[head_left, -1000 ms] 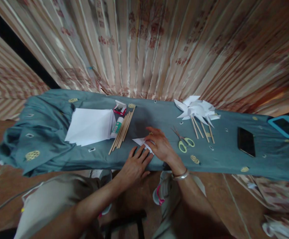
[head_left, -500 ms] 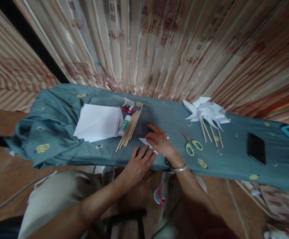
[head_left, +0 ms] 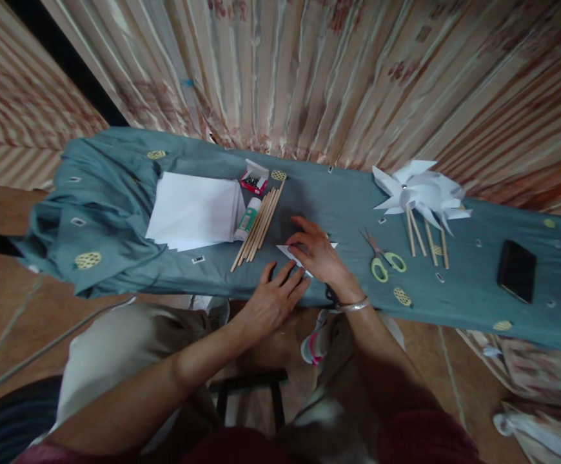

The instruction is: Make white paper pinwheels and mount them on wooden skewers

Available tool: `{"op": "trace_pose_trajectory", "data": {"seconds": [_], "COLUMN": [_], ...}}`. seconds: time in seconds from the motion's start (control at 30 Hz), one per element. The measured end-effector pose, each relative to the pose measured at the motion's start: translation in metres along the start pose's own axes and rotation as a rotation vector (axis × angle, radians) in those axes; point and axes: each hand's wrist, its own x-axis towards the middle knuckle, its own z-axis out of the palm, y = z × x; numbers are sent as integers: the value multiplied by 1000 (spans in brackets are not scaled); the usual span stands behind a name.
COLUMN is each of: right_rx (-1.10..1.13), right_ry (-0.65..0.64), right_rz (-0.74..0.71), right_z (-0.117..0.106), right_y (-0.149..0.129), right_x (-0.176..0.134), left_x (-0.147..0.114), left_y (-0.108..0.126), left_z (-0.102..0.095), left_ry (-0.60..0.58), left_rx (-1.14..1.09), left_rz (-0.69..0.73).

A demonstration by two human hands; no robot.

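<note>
A small white folded paper triangle [head_left: 287, 251] lies near the front edge of the cloth-covered table, mostly hidden by my hands. My right hand [head_left: 316, 254], with a silver bangle at the wrist, rests over the paper with its fingers bent and apart. Just in front, my left hand [head_left: 276, 295] lies palm down with fingers spread, their tips at the paper's near edge. Left of the hands are a bundle of wooden sticks [head_left: 261, 225] and a glue stick [head_left: 249, 219]. Scissors [head_left: 381, 256] with green handles lie to the right.
A stack of white paper [head_left: 193, 209] sits on the left of the blue-green cloth [head_left: 319, 200]. An open red box [head_left: 254, 180] of small dark pieces stands behind the glue. Paper pinwheels [head_left: 420, 190] on sticks and a black phone [head_left: 517, 270] lie rightward. Behind hangs a curtain [head_left: 280, 84].
The camera has tilted, so the table and everything on it sit higher in view and slightly right. Both hands stay at the folded paper, with only small finger shifts.
</note>
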Motion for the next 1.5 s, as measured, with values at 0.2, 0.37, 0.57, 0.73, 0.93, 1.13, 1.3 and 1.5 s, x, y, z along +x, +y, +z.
{"op": "trace_pose_trajectory", "data": {"seconds": [0.2, 0.37, 0.57, 0.73, 0.93, 1.13, 1.3, 1.5], "right_rx": [5, 10, -7, -19, -24, -7, 18, 11], "right_ry": [13, 13, -5, -14, -21, -2, -13, -8], "right_rz": [-11, -24, -32, -43, -43, -36, -26, -30], "right_z": [3, 4, 3, 2, 2, 5, 6, 4], "right_y": [5, 7, 7, 7, 7, 10, 11, 9], "right_x": [-1, 0, 0, 0, 0, 0, 0, 0], "left_x": [1, 1, 1, 2, 1, -2, -2, -1], "left_y": [1, 1, 1, 0, 0, -18, -31, -32], "left_z": [-5, -8, -7, -6, -6, -8, -7, -8], "left_ry": [-7, -6, 28, 27, 51, 195, 234, 184], "left_rx": [-20, -54, -72, -91, -95, -84, -84, -100], "left_rz": [-4, -14, 0, 6, 14, -20, -65, -105]}}
